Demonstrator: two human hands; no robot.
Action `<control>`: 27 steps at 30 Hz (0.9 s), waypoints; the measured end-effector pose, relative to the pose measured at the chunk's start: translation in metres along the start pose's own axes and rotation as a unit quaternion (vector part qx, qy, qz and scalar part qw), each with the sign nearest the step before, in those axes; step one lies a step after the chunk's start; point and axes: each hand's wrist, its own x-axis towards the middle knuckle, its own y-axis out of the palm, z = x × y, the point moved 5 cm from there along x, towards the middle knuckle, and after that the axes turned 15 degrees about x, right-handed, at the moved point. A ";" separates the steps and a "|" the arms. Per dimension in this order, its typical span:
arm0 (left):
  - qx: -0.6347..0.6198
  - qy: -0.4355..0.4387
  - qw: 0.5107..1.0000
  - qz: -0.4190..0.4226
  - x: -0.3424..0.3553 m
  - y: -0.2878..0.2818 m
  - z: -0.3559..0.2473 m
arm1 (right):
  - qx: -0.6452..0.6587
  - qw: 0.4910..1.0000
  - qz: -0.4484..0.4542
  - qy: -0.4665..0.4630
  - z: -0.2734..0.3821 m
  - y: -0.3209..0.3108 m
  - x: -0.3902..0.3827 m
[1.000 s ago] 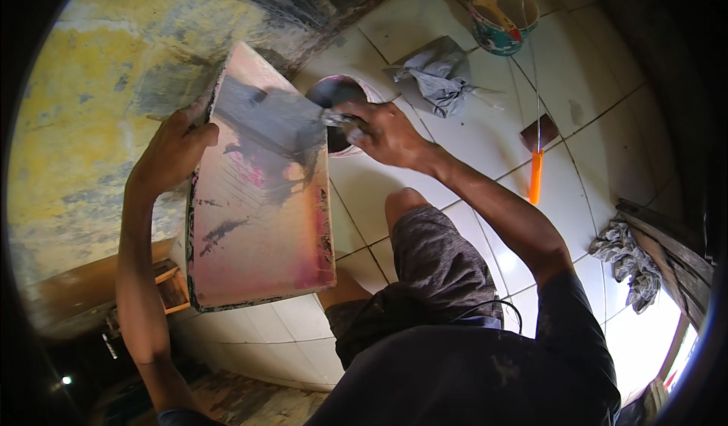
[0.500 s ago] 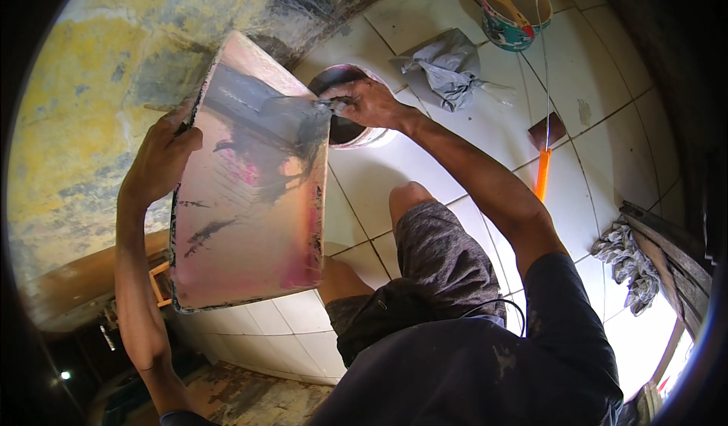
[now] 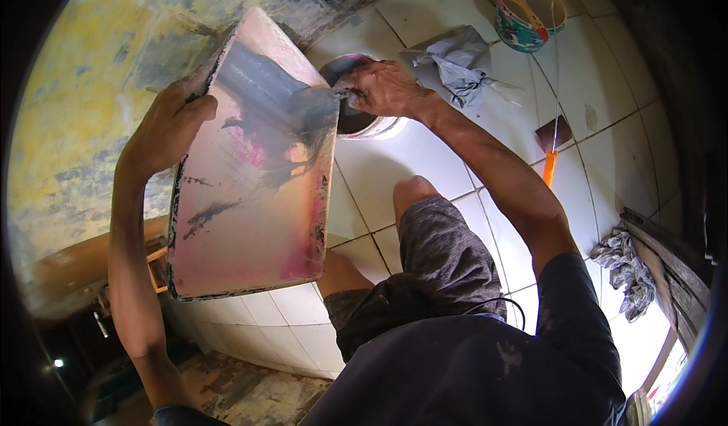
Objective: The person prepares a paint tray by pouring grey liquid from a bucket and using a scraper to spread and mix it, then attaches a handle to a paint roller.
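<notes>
The board (image 3: 250, 176), pink and smeared with grey paste, is held tilted above the tiled floor (image 3: 447, 160), its upper edge over a round bowl (image 3: 356, 115). The left hand (image 3: 167, 126) clasps its left edge. The right hand (image 3: 383, 88) is closed on a small scraping tool at the board's upper right corner. It looks like paste is being scraped into the bowl; a firm, steady drag along the board comes next. A rag (image 3: 455, 66) and a paint bucket (image 3: 527, 12) lie beyond.
</notes>
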 end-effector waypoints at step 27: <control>0.100 0.004 0.995 -0.009 0.010 -0.011 -0.044 | -0.108 0.980 0.165 -0.032 0.025 -0.026 0.038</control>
